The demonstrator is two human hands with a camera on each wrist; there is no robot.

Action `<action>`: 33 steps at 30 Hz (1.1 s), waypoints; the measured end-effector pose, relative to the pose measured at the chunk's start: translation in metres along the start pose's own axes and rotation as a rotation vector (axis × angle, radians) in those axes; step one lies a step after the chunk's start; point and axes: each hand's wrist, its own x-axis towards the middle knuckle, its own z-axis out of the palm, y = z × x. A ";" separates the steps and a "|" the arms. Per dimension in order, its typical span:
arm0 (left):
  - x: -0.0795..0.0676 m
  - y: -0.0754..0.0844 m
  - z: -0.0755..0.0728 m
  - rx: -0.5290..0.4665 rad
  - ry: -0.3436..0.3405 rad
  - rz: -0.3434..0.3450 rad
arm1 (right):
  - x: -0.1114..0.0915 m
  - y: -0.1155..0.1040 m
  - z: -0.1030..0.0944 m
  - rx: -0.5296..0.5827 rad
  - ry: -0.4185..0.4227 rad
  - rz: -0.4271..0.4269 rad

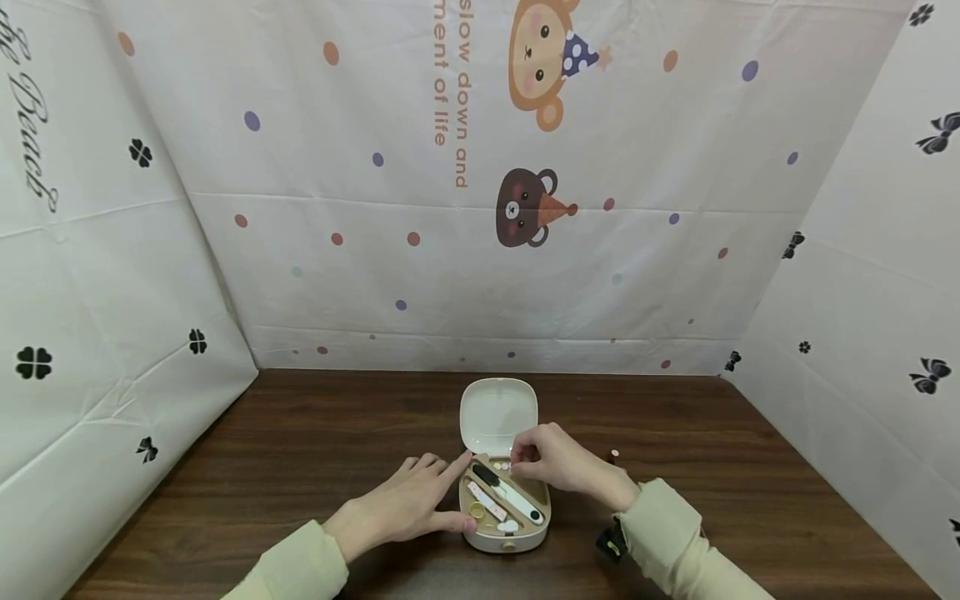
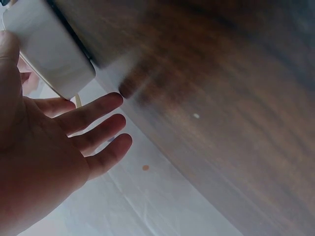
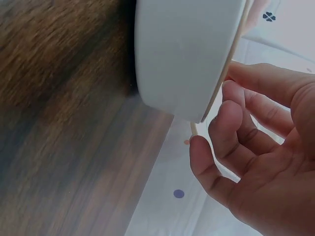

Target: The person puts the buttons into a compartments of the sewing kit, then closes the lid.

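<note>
White case (image 1: 480, 542), its lid (image 1: 498, 417) raised at the far side, sits on the dark wooden table (image 1: 337, 442) before me. My left hand (image 1: 408, 504) is spread wide, thumb and forefinger at its left edge. Inside lie, left to right, a yellow ring (image 1: 477, 510), a pink-and-white strip (image 1: 487, 502) and a black-and-white tool (image 1: 517, 501). My right hand (image 1: 558, 458) curls over the far right edge, fingertips close together; whether they pinch anything, I cannot tell. Farther right, a dark object (image 1: 611, 543) is just beside my sleeve (image 1: 663, 517).
</note>
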 end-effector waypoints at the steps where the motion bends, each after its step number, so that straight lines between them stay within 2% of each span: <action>1: 0.000 0.000 0.000 -0.002 -0.003 0.000 | 0.001 0.000 0.001 -0.001 -0.001 -0.006; 6: 0.001 0.000 -0.001 -0.012 -0.008 0.003 | 0.003 -0.001 0.004 -0.018 -0.003 -0.030; 13: 0.000 0.000 -0.003 -0.007 0.000 0.012 | 0.005 -0.001 0.006 -0.057 -0.029 -0.003; 33: -0.001 0.001 -0.003 -0.008 0.003 0.011 | 0.001 -0.003 0.008 -0.134 0.026 -0.035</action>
